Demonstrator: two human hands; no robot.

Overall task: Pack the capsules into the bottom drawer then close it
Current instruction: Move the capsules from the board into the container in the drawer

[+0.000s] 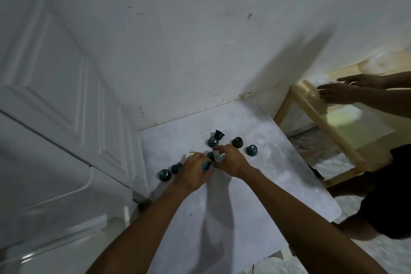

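Observation:
Several small dark teal and black capsules lie scattered on a white marbled tabletop (233, 207), near its far end by the wall. My left hand (193, 173) is closed around a teal capsule (206, 165). My right hand (231, 160) pinches another capsule (214, 155) with a pale lid right beside it. Loose capsules sit left of my hands (165, 175), behind them (213, 141) and to the right (252, 150). A black capsule (219, 135) lies tipped over at the back. No drawer is in view.
A white panelled door (55, 95) stands to the left and a marked white wall (200, 40) behind. At right, another person's hands (342, 90) reach over a light wooden frame (315, 113) wrapped in clear plastic; their dark shorts (387, 196) are beside the table's right edge.

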